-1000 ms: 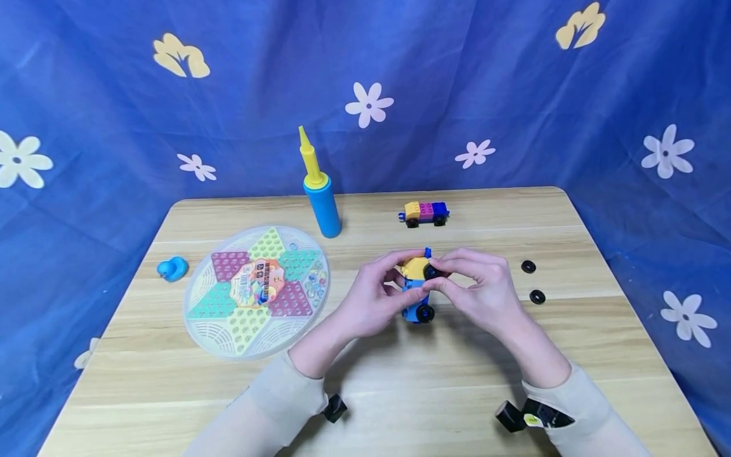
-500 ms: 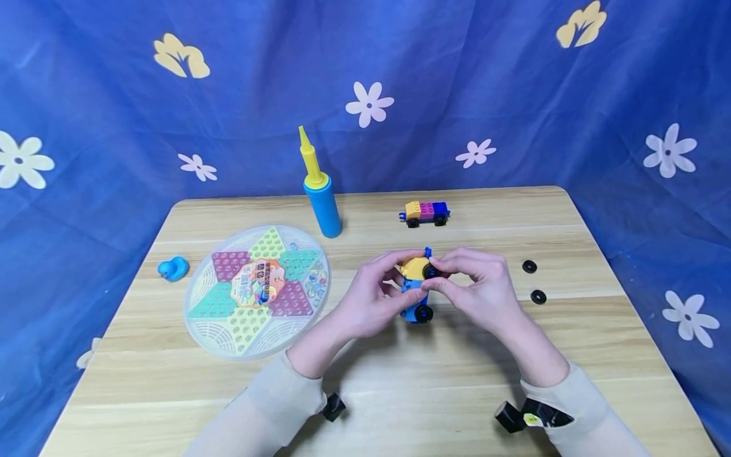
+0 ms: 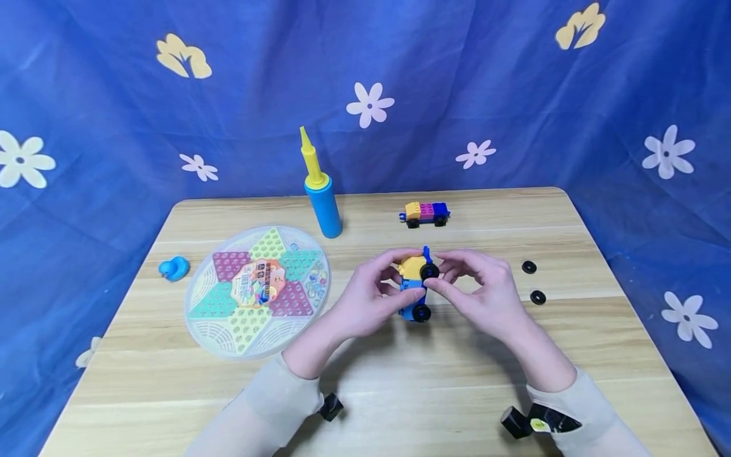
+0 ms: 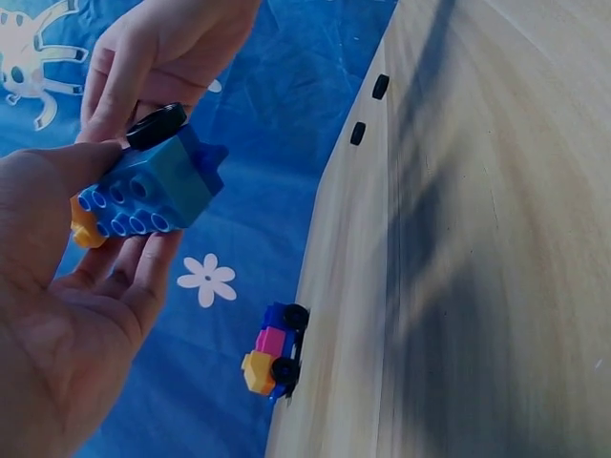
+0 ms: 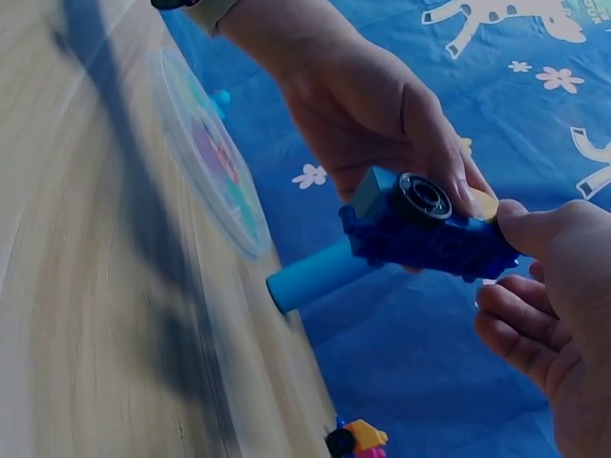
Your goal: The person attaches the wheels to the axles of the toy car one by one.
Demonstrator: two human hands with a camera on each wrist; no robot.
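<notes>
The left hand (image 3: 374, 298) held a blue and yellow brick car (image 3: 414, 285) above the middle of the tabletop (image 3: 434, 387), its fingers and thumb curled round the car's body. The right hand (image 3: 485, 289) was at the car's upper black wheel (image 3: 429, 271), fingertips against it; whether that grip pinched the wheel or only touched it could not be told, though the right wrist view showed the fingers loosely bent beside the car.

Two loose black wheels (image 3: 533, 282) lay on the wood just right of the right hand, near the right edge. A second small brick car (image 3: 425, 213) stood behind the hands, toward the far edge. A blue and yellow hand pump (image 3: 321, 190) stood upright to its left. A round checkers board (image 3: 257, 289) lay flat left of the left hand, with a small blue duck (image 3: 173, 269) beyond it near the left edge. Bare wood lay between the hands and the near edge.
</notes>
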